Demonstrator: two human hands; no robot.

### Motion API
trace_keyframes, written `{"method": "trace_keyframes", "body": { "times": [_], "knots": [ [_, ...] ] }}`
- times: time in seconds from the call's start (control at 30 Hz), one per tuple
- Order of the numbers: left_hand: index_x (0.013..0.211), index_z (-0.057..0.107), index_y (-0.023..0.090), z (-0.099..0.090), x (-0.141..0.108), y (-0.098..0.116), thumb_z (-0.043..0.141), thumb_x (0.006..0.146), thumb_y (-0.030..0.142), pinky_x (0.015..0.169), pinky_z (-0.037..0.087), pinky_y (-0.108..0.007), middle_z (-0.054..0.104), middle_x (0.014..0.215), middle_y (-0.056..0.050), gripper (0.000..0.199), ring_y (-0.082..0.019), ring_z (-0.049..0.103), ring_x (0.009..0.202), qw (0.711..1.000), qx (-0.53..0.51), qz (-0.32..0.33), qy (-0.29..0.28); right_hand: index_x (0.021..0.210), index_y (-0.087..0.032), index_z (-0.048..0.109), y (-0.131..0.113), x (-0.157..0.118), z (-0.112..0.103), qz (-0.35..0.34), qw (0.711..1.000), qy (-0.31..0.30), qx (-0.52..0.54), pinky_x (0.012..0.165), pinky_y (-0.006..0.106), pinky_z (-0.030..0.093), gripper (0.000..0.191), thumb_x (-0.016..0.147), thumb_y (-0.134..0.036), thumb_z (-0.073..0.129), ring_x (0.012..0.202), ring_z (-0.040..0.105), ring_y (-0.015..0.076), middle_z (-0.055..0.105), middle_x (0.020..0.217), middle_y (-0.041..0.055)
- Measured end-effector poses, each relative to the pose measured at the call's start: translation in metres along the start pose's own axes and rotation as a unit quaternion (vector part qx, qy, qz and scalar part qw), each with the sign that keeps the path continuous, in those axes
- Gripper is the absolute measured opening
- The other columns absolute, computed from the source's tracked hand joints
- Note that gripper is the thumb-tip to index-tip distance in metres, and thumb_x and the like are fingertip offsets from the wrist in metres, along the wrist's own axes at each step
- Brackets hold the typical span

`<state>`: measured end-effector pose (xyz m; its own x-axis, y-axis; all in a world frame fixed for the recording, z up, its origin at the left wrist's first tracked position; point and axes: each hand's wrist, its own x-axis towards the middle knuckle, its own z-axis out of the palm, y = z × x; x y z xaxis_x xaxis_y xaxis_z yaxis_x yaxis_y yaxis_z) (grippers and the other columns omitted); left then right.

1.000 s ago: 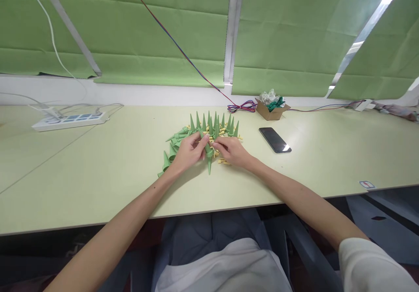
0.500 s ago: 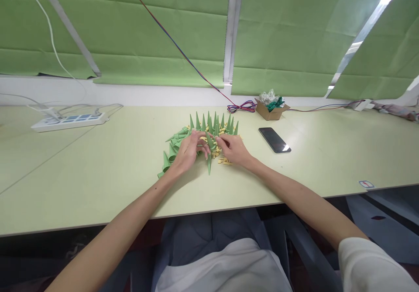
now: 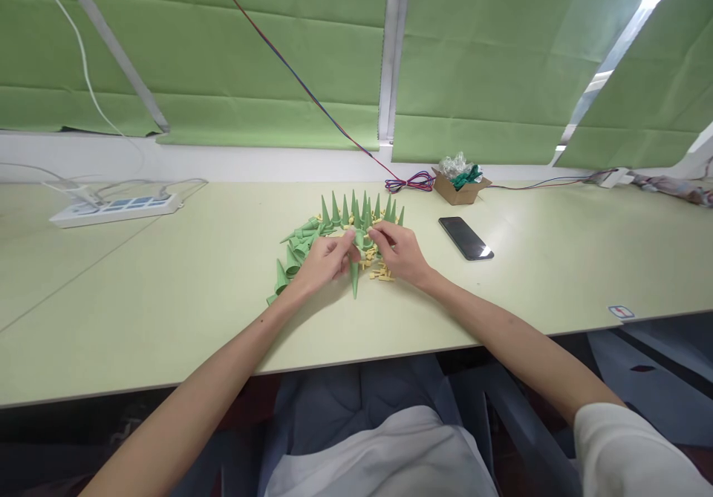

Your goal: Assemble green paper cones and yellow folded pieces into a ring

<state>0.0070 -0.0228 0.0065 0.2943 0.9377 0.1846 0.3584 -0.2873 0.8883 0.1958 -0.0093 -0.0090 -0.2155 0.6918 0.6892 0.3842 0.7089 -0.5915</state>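
Observation:
My left hand (image 3: 330, 259) is closed on a green cone (image 3: 359, 239), whose wide end faces up between my two hands. My right hand (image 3: 402, 252) is pinched beside it, on something too small to make out. A row of green cones (image 3: 335, 209) stands upright behind my hands. More green cones (image 3: 292, 262) lie in a pile to the left of my left hand. Small yellow pieces (image 3: 382, 274) are scattered under and beside my right hand. One green cone (image 3: 355, 280) lies between my wrists, pointing toward the table's front edge.
A black phone (image 3: 466, 238) lies to the right, with a small cardboard box (image 3: 457, 189) of plastic and green material behind it. Bundled red and blue wire (image 3: 411, 182) rests near the wall. A white power strip (image 3: 116, 210) is at the back left.
The cone at my left fingers has turned from point up to wide end up. My left fingers have closed round it, and my right fingertips have moved slightly nearer its top.

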Motion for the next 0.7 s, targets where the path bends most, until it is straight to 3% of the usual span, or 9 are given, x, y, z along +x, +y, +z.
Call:
{"method": "trace_keyframes", "body": {
  "times": [0.27, 0.47, 0.7],
  "knots": [
    [0.07, 0.061, 0.017, 0.0009, -0.0007, 0.0004, 0.051, 0.093, 0.06, 0.05, 0.037, -0.027, 0.051, 0.05, 0.002, 0.05, -0.011, 0.045, 0.043, 0.999, 0.026, 0.024, -0.011, 0.073, -0.02, 0.048, 0.0016, -0.0002, 0.0004, 0.003, 1.0, -0.015, 0.017, 0.059, 0.026, 0.032, 0.035, 0.1, -0.041, 0.044, 0.058, 0.037, 0.0116, 0.043, 0.063, -0.0021],
    [0.073, 0.058, 0.018, 0.0019, -0.0016, 0.0014, 0.068, 0.084, 0.045, 0.053, 0.037, -0.025, 0.055, 0.065, 0.002, 0.031, -0.011, 0.048, 0.054, 0.994, 0.075, 0.067, 0.033, 0.068, -0.021, 0.039, 0.001, 0.0004, 0.0, 0.015, 0.999, -0.027, 0.012, 0.057, 0.026, 0.028, 0.038, 0.1, -0.041, 0.042, 0.056, 0.032, 0.0105, 0.036, 0.06, -0.0036],
    [0.065, 0.047, 0.019, 0.0022, 0.0012, -0.0047, 0.069, 0.083, 0.039, 0.05, 0.034, -0.024, 0.048, 0.068, 0.001, 0.035, -0.012, 0.042, 0.06, 0.975, 0.116, 0.174, 0.081, 0.065, -0.021, 0.032, -0.001, 0.0015, -0.0008, 0.028, 0.999, -0.044, 0.005, 0.056, 0.027, 0.026, 0.041, 0.1, -0.04, 0.038, 0.054, 0.031, 0.0098, 0.035, 0.058, -0.0038]
  ]
}}
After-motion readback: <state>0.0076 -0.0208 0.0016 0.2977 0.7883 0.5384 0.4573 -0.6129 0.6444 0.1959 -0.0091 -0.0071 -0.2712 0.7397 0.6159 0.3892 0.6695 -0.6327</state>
